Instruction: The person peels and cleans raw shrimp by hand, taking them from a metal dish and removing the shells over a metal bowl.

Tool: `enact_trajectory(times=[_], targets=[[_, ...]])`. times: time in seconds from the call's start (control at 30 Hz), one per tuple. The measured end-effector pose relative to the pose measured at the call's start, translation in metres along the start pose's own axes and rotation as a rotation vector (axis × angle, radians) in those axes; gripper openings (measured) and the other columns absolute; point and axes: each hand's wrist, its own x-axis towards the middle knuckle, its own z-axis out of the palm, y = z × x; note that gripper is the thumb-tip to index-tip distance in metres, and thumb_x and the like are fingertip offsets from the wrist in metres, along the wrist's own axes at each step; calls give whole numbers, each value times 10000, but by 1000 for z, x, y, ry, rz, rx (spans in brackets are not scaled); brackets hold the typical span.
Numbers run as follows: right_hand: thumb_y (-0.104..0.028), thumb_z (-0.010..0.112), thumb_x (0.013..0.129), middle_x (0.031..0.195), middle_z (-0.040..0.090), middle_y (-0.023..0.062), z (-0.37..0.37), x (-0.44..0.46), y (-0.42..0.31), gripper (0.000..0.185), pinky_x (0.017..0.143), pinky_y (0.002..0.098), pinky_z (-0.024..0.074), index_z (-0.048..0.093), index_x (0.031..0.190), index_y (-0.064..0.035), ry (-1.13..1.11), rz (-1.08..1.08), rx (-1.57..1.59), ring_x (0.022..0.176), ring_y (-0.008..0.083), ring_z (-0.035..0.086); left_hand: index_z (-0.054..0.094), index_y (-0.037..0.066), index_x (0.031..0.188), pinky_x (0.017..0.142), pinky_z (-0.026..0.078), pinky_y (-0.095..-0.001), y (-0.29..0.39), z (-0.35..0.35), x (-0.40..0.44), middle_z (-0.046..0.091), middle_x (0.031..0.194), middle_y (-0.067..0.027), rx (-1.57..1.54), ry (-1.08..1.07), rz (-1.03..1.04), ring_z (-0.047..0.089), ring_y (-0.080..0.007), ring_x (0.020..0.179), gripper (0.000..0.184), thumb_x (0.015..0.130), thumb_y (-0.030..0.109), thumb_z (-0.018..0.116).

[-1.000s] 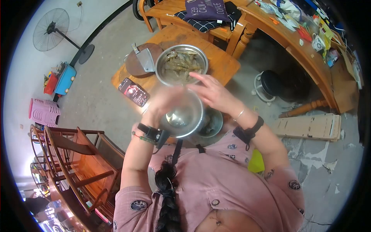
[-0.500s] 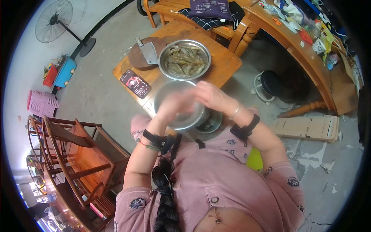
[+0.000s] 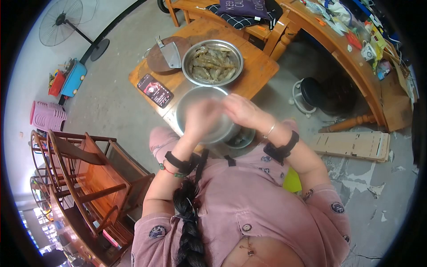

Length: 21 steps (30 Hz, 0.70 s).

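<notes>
A metal bowl [image 3: 183, 99] sits at the near edge of the small wooden table, its inside partly covered by my hands. Above it my left hand [image 3: 202, 116] is smeared by motion, so its fingers do not show clearly. My right hand [image 3: 243, 111] is over the bowl's right side, fingers bent and pressed together close to the left fingertips. Anything between them is too small or hidden to make out. Just beyond stands a steel basin [image 3: 212, 62] full of raw shrimp [image 3: 211, 66]. Below my right hand, a second container [image 3: 242, 139] shows partly, with dark contents.
On the wooden table [image 3: 253, 71] a cleaver [image 3: 170, 54] lies across a round chopping board [image 3: 155, 62]. A phone [image 3: 155, 91] with a lit screen is left of the bowl. A black stool [image 3: 311, 95] and flat cardboard [image 3: 351, 146] are to the right; wooden chairs [image 3: 95, 178] stand left.
The metal bowl appears slightly farther from my body. My left hand has shifted a little up and stays blurred; my right hand has barely moved.
</notes>
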Motion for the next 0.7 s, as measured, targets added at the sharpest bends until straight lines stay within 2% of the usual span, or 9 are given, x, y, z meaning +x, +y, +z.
enact_trajectory(times=[0.23, 0.27, 0.33, 0.37, 0.43, 0.5, 0.53, 0.6, 0.7], targets=[[-172, 604, 829, 818, 568, 179, 5, 2, -6, 192, 726, 463, 466, 502, 866, -14, -8, 2, 29, 815, 378, 570, 648, -20, 876, 532, 431, -230, 5, 4, 0, 597, 642, -9, -29, 49, -85, 500, -48, 582, 217, 727, 111, 735], [-172, 604, 829, 818, 568, 179, 6, 1, -5, 192, 726, 463, 466, 502, 866, -14, -9, 3, 30, 815, 378, 570, 643, -22, 870, 532, 425, -222, 4, 4, 0, 597, 650, 0, -64, 17, -148, 500, -41, 588, 200, 734, 100, 724], [-124, 605, 805, 817, 531, 158, 8, -1, -5, 174, 685, 450, 453, 531, 920, -17, -7, -15, 46, 781, 367, 534, 638, -24, 863, 532, 420, -213, 0, 7, 0, 598, 659, 9, -101, -17, -213, 501, -35, 594, 183, 741, 89, 713], [-124, 605, 805, 817, 531, 158, 8, -1, -5, 174, 685, 450, 453, 531, 920, -17, -8, -14, 47, 781, 367, 534, 629, -20, 868, 536, 418, -208, -4, 10, -1, 604, 681, 6, -221, -19, -276, 512, -39, 599, 160, 763, 81, 695], [-241, 596, 839, 801, 576, 188, 7, 0, -8, 248, 713, 468, 465, 496, 853, -14, -16, 34, 54, 802, 382, 582, 620, -17, 873, 540, 416, -203, -12, 16, -1, 609, 703, 3, -341, -21, -340, 523, -43, 604, 138, 785, 74, 676], [-251, 594, 839, 793, 576, 188, 10, -1, -6, 256, 704, 473, 465, 495, 849, -15, -11, 43, 59, 793, 388, 583, 602, -9, 889, 556, 428, -204, -17, 18, -1, 617, 740, -18, -605, -39, -474, 552, -65, 616, 97, 830, 62, 632], [-262, 593, 839, 785, 576, 189, 12, -1, -5, 264, 696, 478, 465, 493, 845, -17, -5, 51, 63, 784, 393, 584, 602, -9, 889, 556, 428, -204, -18, 18, -1, 617, 740, -18, -606, -40, -475, 552, -65, 616, 97, 830, 62, 632], [-261, 591, 835, 776, 580, 193, 15, -2, -2, 263, 688, 484, 466, 497, 841, -16, -8, 55, 64, 776, 398, 587, 595, 1, 893, 564, 438, -215, -18, 17, -2, 621, 763, -17, -789, -78, -607, 561, -70, 625, 78, 851, 65, 611], [-266, 583, 832, 768, 593, 203, 15, -1, -1, 262, 679, 490, 469, 509, 841, -14, -53, 81, 68, 771, 402, 597, 598, -4, 891, 562, 437, -207, -22, 20, -4, 621, 754, -19, -775, -85, -607, 560, -72, 615, 82, 836, 47, 630]])
